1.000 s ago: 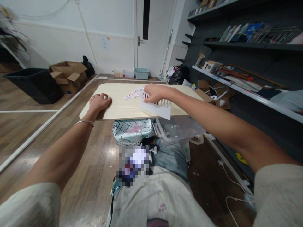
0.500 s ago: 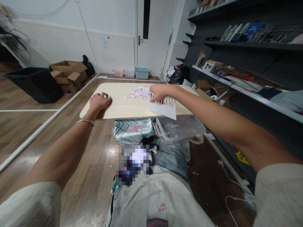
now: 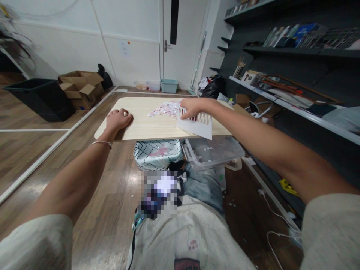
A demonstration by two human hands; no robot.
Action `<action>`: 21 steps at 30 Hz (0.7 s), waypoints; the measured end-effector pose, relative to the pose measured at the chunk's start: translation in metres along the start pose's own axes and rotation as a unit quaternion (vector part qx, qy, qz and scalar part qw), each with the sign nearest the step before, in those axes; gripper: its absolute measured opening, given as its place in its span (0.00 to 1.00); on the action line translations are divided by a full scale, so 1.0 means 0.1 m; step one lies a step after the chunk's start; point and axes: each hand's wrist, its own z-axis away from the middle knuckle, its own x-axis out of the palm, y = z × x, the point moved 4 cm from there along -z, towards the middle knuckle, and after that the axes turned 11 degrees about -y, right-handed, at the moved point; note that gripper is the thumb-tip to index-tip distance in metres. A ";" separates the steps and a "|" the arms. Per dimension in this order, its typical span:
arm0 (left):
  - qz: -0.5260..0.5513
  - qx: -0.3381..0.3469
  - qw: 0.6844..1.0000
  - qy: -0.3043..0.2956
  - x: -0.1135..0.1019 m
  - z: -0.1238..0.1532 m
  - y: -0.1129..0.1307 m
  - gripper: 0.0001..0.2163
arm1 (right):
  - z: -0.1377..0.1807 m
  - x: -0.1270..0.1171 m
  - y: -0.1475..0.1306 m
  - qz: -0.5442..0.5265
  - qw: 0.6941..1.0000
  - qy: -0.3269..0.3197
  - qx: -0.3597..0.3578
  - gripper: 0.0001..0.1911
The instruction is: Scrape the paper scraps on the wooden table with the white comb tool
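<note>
My right hand (image 3: 191, 107) grips the upper edge of a white slotted plastic basket (image 3: 197, 125), which tilts over the near right edge of a light wooden table (image 3: 152, 127). Just left of that hand lies a heap of small pink and white pieces (image 3: 165, 109) on the tabletop. My left hand (image 3: 118, 120) rests on the table's near left part, fingers curled under, with nothing visible in it. A thin bangle sits on my left wrist.
Under the table's edge stand a clear plastic bin (image 3: 213, 152) and a patterned cushion (image 3: 157, 154). Cardboard boxes (image 3: 80, 88) and a black tub (image 3: 39, 98) are at far left. Dark shelves (image 3: 281, 86) run along the right wall. Cables lie on the floor at right.
My right hand has carried the white basket rightward and slightly farther along the table edge, uncovering more of the pink and white heap. My left hand has stayed in place.
</note>
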 end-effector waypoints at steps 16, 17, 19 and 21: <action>0.004 -0.001 1.000 -0.003 0.03 -0.02 -0.02 0.31 | 0.08 0.23 0.18 -0.003 0.998 -0.059 -0.005 0.26; 0.003 -0.002 1.000 -0.003 0.02 -0.01 -0.02 0.31 | 0.11 0.25 0.17 -0.011 0.998 -0.062 -0.016 0.25; 0.001 -0.004 1.000 -0.003 0.02 -0.01 -0.01 0.31 | 0.16 0.27 0.13 -0.025 0.997 -0.060 -0.045 0.21; 0.003 -0.002 1.000 -0.003 0.01 -0.01 -0.01 0.30 | 0.20 0.29 0.09 -0.033 0.995 -0.058 -0.074 0.19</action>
